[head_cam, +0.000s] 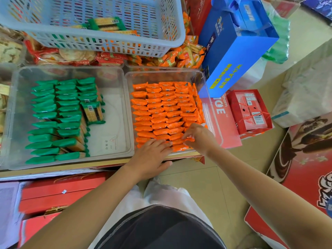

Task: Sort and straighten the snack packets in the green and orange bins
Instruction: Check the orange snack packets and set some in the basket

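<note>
At the near edge of the right clear bin (205, 78), over tight rows of orange packets (161, 112), my left hand (152, 155) lies flat, fingers straight, pressing the front row. My right hand (200, 138) pinches one of them by its end with curled fingers. Just beside, the left clear bin (115, 108) holds green packets (66, 112) in looser rows; a grey slotted basket (107, 42) sits behind.

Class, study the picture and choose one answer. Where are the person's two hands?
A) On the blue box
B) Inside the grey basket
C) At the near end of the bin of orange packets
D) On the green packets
C: the left hand and the right hand both rest on the front rows of orange packets in the clear bin, away from the other things.
</note>
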The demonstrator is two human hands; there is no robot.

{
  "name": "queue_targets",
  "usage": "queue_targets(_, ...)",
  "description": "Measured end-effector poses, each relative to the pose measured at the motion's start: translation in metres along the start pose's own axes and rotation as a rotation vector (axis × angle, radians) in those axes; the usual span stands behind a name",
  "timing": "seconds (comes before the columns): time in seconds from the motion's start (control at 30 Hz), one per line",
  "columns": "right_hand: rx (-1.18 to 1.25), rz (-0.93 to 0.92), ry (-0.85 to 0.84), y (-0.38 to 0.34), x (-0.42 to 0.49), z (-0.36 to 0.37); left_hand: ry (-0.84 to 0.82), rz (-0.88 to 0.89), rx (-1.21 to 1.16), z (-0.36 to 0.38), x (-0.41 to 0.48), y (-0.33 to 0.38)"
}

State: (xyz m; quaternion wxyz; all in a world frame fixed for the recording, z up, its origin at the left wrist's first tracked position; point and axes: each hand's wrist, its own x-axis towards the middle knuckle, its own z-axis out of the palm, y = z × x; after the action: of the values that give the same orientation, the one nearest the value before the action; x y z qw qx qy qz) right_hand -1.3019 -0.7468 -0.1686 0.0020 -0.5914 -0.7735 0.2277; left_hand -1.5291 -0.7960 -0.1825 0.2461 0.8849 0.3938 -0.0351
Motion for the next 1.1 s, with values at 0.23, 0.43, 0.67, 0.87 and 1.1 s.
queue_targets(0.23,-0.001,-0.321,0.035,0.006,0.008,-0.001,0.098,0.011,0.048,0.007,0.003,-0.002)
queue_targets(0.43,0.07,-0.363,0.02,0.012,0.001,-0.001,0.099,-0.012,0.005,0.006,0.004,-0.001)
queue_targets(0.67,0.364,-0.233,0.092,0.009,0.004,-0.021,0.034,-0.042,0.012,0.0,0.003,0.001)
queue_targets(0.87,0.674,0.014,0.28,0.012,-0.008,-0.031,0.026,-0.04,-0.056,-0.002,0.005,0.0)
queue_targets(1.1,1.089,0.215,0.448,0.01,-0.017,-0.048,0.371,-0.38,-0.871,-0.023,0.015,0.016)
